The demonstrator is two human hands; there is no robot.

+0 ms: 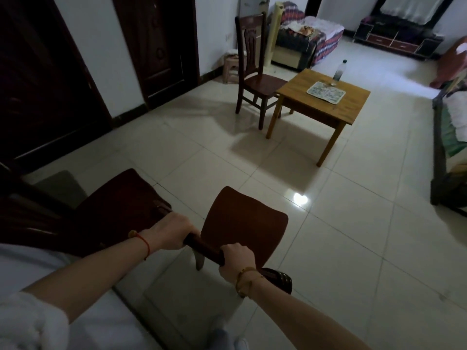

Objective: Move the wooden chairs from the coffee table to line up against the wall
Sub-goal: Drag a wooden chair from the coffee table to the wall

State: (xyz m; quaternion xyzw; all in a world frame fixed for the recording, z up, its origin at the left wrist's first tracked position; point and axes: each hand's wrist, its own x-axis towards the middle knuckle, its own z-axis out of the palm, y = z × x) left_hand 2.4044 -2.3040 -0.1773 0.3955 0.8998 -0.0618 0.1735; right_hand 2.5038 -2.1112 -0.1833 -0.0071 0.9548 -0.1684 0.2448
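Both my hands grip the top rail of a dark wooden chair (242, 221) right in front of me; its reddish-brown seat faces away from me. My left hand (171, 232) holds the rail's left end and my right hand (236, 258) holds it near the middle. Another dark wooden chair (121, 198) stands just to the left, beside the one I hold. A third wooden chair (255, 72) stands at the far side of the light wooden coffee table (353, 107), its seat tucked against the table's left corner.
A plastic bottle (340, 69) and an open booklet (326, 92) sit on the table. Dark doors (156, 41) line the left wall. A small stool (231, 68) stands by the wall, a sofa (308, 39) and a low cabinet (394, 41) at the back, and a bed edge (449, 137) on the right.
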